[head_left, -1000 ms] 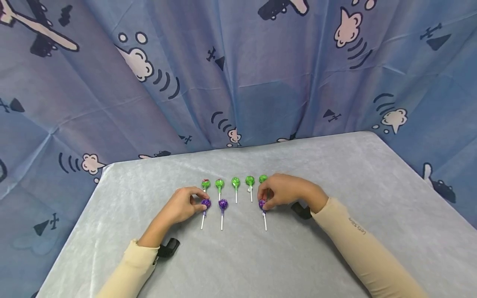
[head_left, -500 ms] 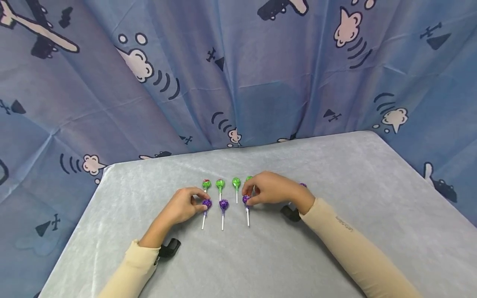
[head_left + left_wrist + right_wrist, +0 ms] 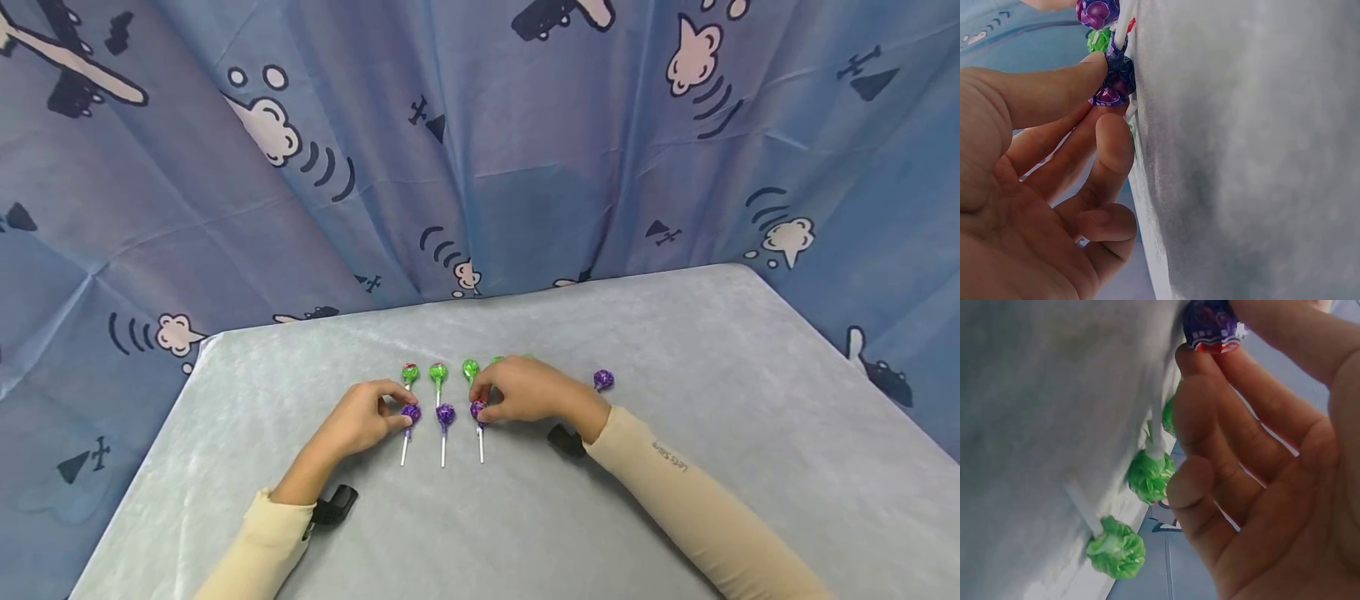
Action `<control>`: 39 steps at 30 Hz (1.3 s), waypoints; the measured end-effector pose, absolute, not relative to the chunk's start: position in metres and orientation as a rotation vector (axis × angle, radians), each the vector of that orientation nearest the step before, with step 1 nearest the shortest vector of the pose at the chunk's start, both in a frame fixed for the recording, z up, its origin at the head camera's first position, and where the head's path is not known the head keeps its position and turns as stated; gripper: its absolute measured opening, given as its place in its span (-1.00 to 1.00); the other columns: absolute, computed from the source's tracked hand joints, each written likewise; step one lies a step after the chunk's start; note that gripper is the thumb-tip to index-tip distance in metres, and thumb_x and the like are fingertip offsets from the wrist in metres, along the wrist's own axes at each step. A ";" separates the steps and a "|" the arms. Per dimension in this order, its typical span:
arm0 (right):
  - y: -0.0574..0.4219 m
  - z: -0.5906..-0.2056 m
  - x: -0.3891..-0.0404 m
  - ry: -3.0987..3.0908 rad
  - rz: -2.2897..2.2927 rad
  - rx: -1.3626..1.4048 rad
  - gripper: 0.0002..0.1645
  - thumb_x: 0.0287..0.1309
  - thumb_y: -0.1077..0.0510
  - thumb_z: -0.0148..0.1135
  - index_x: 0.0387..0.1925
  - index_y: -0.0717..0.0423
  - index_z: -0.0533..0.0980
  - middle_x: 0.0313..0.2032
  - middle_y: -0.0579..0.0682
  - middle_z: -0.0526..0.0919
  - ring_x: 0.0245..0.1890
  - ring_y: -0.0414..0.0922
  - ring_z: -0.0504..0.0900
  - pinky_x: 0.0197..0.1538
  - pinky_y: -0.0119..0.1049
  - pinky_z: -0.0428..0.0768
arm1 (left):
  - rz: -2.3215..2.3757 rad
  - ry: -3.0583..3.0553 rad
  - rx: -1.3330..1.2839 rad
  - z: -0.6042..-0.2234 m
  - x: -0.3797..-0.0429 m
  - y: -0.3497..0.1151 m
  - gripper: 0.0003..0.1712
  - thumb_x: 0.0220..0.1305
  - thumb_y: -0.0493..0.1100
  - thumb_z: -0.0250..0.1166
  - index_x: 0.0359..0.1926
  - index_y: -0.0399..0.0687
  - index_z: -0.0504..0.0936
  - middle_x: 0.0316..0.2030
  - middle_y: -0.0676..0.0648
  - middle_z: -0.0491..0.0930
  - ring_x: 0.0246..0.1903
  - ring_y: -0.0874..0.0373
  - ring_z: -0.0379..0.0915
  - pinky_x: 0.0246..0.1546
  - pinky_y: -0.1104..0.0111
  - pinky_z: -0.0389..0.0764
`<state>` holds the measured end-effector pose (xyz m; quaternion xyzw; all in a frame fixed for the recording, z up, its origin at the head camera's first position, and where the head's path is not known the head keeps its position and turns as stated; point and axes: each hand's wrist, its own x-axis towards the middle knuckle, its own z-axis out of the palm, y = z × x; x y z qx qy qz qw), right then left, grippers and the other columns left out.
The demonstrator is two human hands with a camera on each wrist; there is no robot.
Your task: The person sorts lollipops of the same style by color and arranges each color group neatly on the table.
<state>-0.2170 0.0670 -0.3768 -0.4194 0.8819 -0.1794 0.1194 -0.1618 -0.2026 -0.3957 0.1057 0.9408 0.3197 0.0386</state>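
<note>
In the head view, my left hand [image 3: 367, 419] pinches the head of a purple-wrapped lollipop [image 3: 406, 444] at the left end of the near row. Its thumb lies on the wrapper in the left wrist view, where the lollipop [image 3: 1115, 87] is partly covered. Another purple lollipop [image 3: 445, 417] lies between my hands. My right hand [image 3: 528, 390] holds a third purple lollipop [image 3: 481, 442] by its head, stick pointing toward me. The right wrist view shows that lollipop's wrapped head [image 3: 1210, 325] between thumb and fingers.
Behind the purple row is a row of green lollipops [image 3: 438, 374], those at its right end partly hidden by my right hand. One more purple lollipop [image 3: 603, 380] lies right of that hand, its stick hidden. A grey cloth-covered table [image 3: 465, 533] meets a blue patterned curtain [image 3: 525, 208].
My right hand has moved left with its purple lollipop, bringing it beside the middle one. The far right purple lollipop has come into view. My left hand stays at its lollipop.
</note>
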 end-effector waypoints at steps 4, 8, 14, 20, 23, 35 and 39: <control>0.067 -0.378 -0.217 2.595 -0.519 -1.207 -0.76 0.14 -0.07 0.42 -0.15 -0.16 0.68 -0.27 -0.29 0.71 -0.25 -0.30 0.59 -0.05 -0.25 0.55 | 0.975 2.888 0.321 -0.394 -0.163 -0.202 -0.76 0.08 -0.26 0.50 -0.17 -0.01 0.76 -0.17 -0.06 0.73 -0.47 0.25 0.40 -0.42 0.39 0.42; 0.068 -0.376 -0.217 2.593 -0.528 -1.187 -0.73 0.13 -0.05 0.44 -0.12 -0.15 0.68 -0.26 -0.29 0.71 -0.24 -0.30 0.60 -0.04 -0.24 0.56 | 0.976 2.882 0.318 -0.392 -0.163 -0.202 -0.76 0.08 -0.26 0.50 -0.17 -0.01 0.76 -0.16 -0.06 0.73 -0.46 0.25 0.40 -0.41 0.39 0.42; 0.070 -0.373 -0.217 2.572 -0.510 -1.205 -0.73 0.14 0.00 0.43 -0.10 -0.14 0.67 -0.24 -0.27 0.71 -0.30 -0.30 0.56 -0.09 -0.27 0.53 | 0.969 2.880 0.319 -0.392 -0.163 -0.202 -0.76 0.09 -0.25 0.50 -0.17 0.00 0.76 -0.16 -0.05 0.73 -0.46 0.24 0.40 -0.41 0.38 0.42; 0.090 -0.362 -0.220 2.569 -0.572 -1.130 -0.71 0.20 0.03 0.38 -0.04 -0.05 0.66 -0.21 -0.19 0.72 -0.34 -0.33 0.57 -0.18 -0.32 0.54 | 0.983 2.870 0.335 -0.395 -0.164 -0.199 -0.76 0.08 -0.24 0.51 -0.18 0.00 0.76 -0.18 -0.04 0.73 -0.48 0.25 0.39 -0.43 0.40 0.40; 0.111 -0.357 -0.224 2.591 -0.597 -1.099 -0.68 0.21 0.03 0.37 -0.01 -0.01 0.66 -0.19 -0.14 0.74 -0.32 -0.31 0.59 -0.18 -0.31 0.55 | 0.988 2.869 0.337 -0.397 -0.164 -0.197 -0.76 0.07 -0.24 0.51 -0.19 0.01 0.76 -0.18 -0.04 0.73 -0.48 0.26 0.39 -0.43 0.40 0.40; 0.211 -0.351 -0.238 2.669 -0.580 -0.892 -0.65 0.25 0.03 0.34 0.03 0.02 0.63 -0.10 -0.05 0.72 -0.17 -0.18 0.65 -0.18 -0.26 0.55 | 0.982 2.883 0.313 -0.398 -0.162 -0.200 -0.76 0.07 -0.24 0.51 -0.19 0.01 0.76 -0.17 -0.04 0.73 -0.47 0.26 0.41 -0.41 0.39 0.42; 0.227 -0.347 -0.240 2.654 -0.576 -0.832 -0.64 0.24 0.02 0.34 0.03 0.03 0.62 -0.14 -0.09 0.70 -0.18 -0.18 0.62 -0.19 -0.27 0.54 | 0.967 2.897 0.313 -0.396 -0.161 -0.202 -0.76 0.07 -0.24 0.51 -0.19 0.02 0.76 -0.18 -0.03 0.73 -0.47 0.26 0.41 -0.41 0.39 0.42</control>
